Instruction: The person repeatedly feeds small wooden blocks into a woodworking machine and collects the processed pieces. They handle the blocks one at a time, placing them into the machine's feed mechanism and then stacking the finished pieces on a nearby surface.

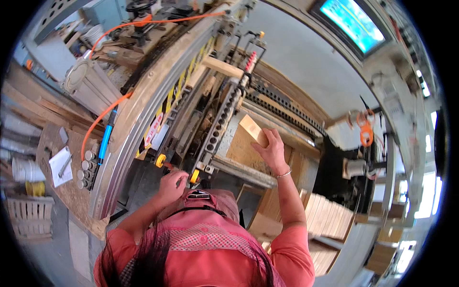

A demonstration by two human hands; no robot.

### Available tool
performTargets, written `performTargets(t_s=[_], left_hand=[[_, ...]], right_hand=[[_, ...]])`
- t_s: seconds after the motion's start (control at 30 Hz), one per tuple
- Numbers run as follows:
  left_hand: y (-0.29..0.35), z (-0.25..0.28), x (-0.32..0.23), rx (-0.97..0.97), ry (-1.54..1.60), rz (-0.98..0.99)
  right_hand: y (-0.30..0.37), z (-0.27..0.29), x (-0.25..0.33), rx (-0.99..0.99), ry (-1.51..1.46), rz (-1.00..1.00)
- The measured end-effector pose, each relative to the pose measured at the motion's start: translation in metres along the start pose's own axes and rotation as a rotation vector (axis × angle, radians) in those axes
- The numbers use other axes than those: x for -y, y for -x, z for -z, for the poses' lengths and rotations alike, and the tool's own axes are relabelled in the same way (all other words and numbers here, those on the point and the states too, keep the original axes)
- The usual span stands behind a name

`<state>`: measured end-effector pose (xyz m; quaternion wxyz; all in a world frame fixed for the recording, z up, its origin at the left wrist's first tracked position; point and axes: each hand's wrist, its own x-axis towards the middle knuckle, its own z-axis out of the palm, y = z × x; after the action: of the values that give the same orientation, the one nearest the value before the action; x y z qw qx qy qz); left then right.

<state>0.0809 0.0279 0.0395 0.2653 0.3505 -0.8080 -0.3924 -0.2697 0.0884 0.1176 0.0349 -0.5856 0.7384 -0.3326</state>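
The right hand (271, 149) grasps a pale wooden block (252, 129) by its near end, thumb on one side and fingers on the other; a bracelet (284, 174) circles that wrist. The block is over the brown machine bed (241, 149), slanting away far and left; whether it touches the bed, I cannot tell. The left hand (173, 186) is partly curled just beside a yellow knob (194, 176); whether it grips anything, I cannot tell.

Left of the block runs a metal rail (216, 130) with a row of round holes. To the near right stand stacked wooden strips (329, 216). Farther left, an orange hose (98, 122) curves above a tabletop (79, 201) bearing a white notepad (58, 167). At the far right, a screen (351, 21) glows blue.
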Motion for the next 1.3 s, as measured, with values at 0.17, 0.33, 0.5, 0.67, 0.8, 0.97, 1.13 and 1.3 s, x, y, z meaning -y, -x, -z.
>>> performTargets(t_s=[0.17,0.33,0.5,0.67,0.8,0.97,1.13,1.3], left_hand=[[-0.021,-0.001,-0.015,-0.221,0.066,0.151],[-0.038,-0.020,-0.032,-0.307,0.104,0.274],[-0.050,-0.034,-0.037,-0.338,0.094,0.316],[-0.056,-0.040,-0.030,-0.320,0.133,0.292],[-0.068,-0.038,-0.027,-0.256,0.186,0.261],[-0.079,-0.039,-0.016,-0.197,0.466,0.379],[-0.108,-0.049,-0.018,-0.059,1.020,0.413],[-0.112,-0.056,-0.018,0.120,1.191,0.381]], right_hand=[[-0.125,-0.041,-0.033,0.060,0.061,0.176],[-0.237,-0.105,-0.053,0.108,0.183,0.311],[-0.295,-0.154,-0.062,0.323,0.372,0.129],[-0.316,-0.161,-0.064,0.382,0.422,0.230],[-0.317,-0.141,-0.054,0.452,0.499,0.178],[-0.263,-0.076,-0.029,0.490,0.457,0.123],[-0.141,-0.040,0.025,0.886,-0.215,-0.210],[-0.045,-0.061,0.053,0.963,-0.751,-0.441]])
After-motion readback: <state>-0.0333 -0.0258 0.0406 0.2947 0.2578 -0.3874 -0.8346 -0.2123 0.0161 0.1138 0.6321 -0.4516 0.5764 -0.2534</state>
